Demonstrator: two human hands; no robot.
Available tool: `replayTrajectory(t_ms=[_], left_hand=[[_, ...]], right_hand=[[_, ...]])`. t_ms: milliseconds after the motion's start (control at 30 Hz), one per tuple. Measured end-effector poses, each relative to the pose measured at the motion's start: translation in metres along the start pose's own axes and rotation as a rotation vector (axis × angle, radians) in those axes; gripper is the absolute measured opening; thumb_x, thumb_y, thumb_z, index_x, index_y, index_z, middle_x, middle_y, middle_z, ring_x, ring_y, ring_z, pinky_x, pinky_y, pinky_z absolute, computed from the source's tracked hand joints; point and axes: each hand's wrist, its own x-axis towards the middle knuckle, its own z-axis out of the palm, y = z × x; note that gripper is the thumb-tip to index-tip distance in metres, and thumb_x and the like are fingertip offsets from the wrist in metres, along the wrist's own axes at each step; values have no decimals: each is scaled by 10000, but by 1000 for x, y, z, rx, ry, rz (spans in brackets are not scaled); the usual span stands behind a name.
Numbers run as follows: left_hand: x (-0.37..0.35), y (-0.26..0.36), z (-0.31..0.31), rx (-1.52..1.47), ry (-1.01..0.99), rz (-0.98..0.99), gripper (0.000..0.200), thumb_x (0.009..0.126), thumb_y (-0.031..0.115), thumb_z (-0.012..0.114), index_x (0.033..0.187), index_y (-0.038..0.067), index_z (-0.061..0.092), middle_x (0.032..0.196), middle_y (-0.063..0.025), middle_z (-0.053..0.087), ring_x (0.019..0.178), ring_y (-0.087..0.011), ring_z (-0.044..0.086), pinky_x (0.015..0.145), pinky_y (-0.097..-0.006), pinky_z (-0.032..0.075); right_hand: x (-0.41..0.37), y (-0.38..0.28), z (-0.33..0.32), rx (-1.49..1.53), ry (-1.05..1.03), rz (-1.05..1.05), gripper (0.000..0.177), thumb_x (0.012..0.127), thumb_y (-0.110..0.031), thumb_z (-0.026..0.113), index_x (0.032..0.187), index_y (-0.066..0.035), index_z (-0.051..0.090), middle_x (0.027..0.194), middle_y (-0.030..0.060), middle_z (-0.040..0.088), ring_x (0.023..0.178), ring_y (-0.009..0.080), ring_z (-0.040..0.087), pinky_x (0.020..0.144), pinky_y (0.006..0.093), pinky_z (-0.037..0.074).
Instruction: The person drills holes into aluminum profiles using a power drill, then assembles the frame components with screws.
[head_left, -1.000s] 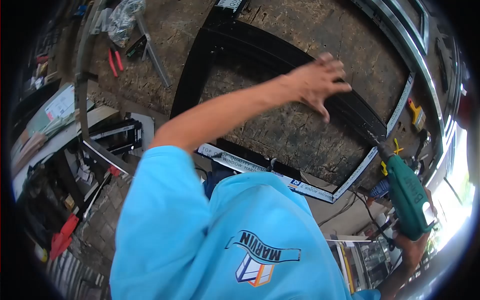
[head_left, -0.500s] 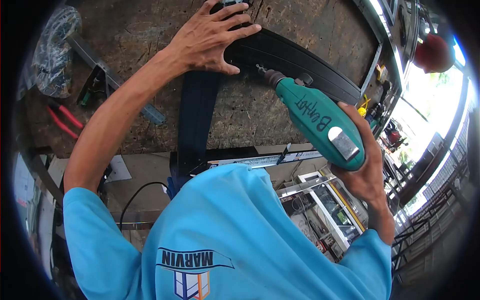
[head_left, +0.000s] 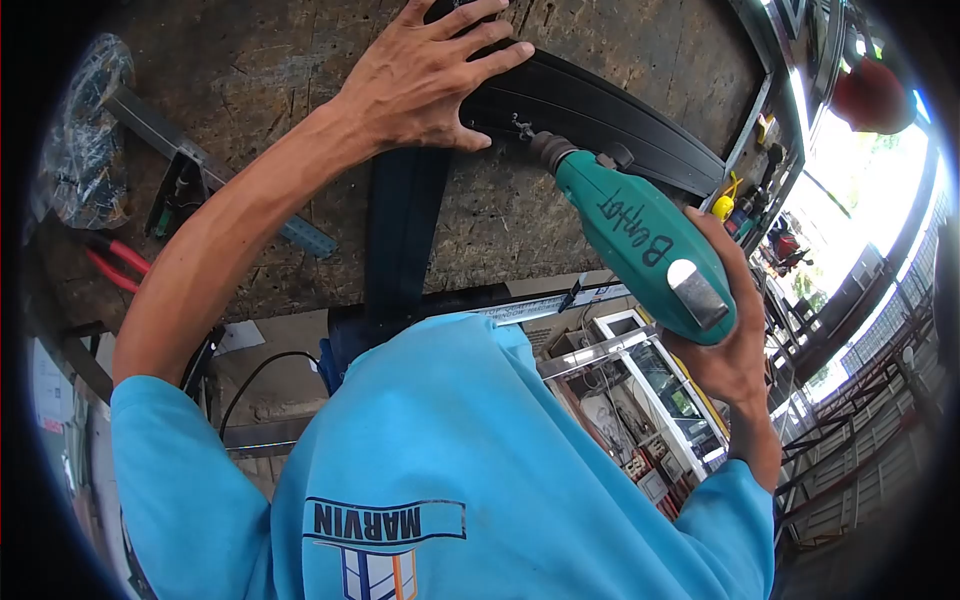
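Note:
My right hand [head_left: 725,365] is wrapped round the rear of a green power drill [head_left: 645,240] with handwriting on its body. The drill's chuck [head_left: 550,150] points up and left, its bit close over a long black metal profile [head_left: 620,118]. My left hand [head_left: 430,85] lies with fingers spread across the left end of this profile, thumb near the drill bit. Beneath that hand, a second black profile [head_left: 405,220] runs down toward my body, meeting the first roughly at a right angle.
The worn wooden workbench [head_left: 300,70] carries red-handled pliers [head_left: 118,265], a metal bar [head_left: 150,120] and a plastic-wrapped bundle [head_left: 90,130] at left. A metal frame [head_left: 752,120] and small tools lie at right. A glazed white frame [head_left: 670,400] stands below the bench.
The view has shifted slightly. The drill stays in my right hand, its bit still near the profile, and my left hand keeps its spread pose on the profile.

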Motion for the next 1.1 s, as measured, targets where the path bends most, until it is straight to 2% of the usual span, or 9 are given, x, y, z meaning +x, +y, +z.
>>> replayTrajectory(t_ms=[433,500,533,567,767,900,967,1033,1100], left_hand=[[-3,-12,12,25,-102,328,578,824,579,553,1314,285,473,1464,-124,295,1381,-321,168,1111,-562,61],[-9,-19,25,105,215,497,525,656,600,714,987,197,652,1371,-18,444,1352,-242,283,1157,-497,140],[-12,-14,15,-50,202,444,311,722,448,735,740,160,618,1351,-25,459,1336,-262,304,1138,-504,172],[-18,-9,4,-50,206,452,311,722,448,735,740,160,618,1351,-25,459,1336,-262,304,1138,-504,172],[-33,31,17,6,18,23,366,739,426,712,1025,214,627,1460,-86,320,1389,-295,186,1158,-478,115],[-49,42,9,-252,-228,344,522,754,402,704,1226,268,526,1500,-83,249,1396,-309,165,1157,-487,116],[-37,20,12,-256,143,174,687,713,422,728,1321,273,444,1488,-88,271,1396,-300,175,1162,-488,119],[-15,6,6,-139,108,-85,732,694,410,742,1345,288,429,1498,-80,257,1403,-266,170,1167,-470,120],[3,5,-9,-36,-22,28,696,750,520,638,1354,244,429,1482,-122,268,1394,-293,165,1144,-507,82]], right_hand=[[-22,1,-13,47,147,206,879,556,93,624,1364,-183,417,1262,113,560,1196,292,520,1056,436,378],[-25,7,-13,69,178,177,899,538,97,632,1364,-184,418,1278,110,547,1195,292,520,1056,441,379],[-27,10,-14,81,164,131,902,533,96,634,1363,-185,420,1284,109,542,1197,294,519,1055,444,381],[-28,13,-14,93,148,90,905,527,95,636,1361,-186,422,1291,107,536,1199,295,517,1054,446,383],[-15,2,-1,27,186,38,886,494,33,609,1357,-62,428,1262,121,543,1179,254,524,1050,402,379],[-13,6,1,44,166,2,880,500,61,612,1353,-58,430,1276,119,536,1196,243,510,1063,408,358],[-14,8,2,-24,139,-50,877,507,55,632,1352,-65,431,1278,114,537,1200,245,508,1065,411,357],[-13,8,7,-29,136,-35,879,507,51,640,1353,-70,432,1277,112,538,1199,247,510,1065,413,356],[-9,5,8,-36,133,-33,882,508,47,649,1353,-75,433,1276,111,539,1197,250,512,1065,414,355]])
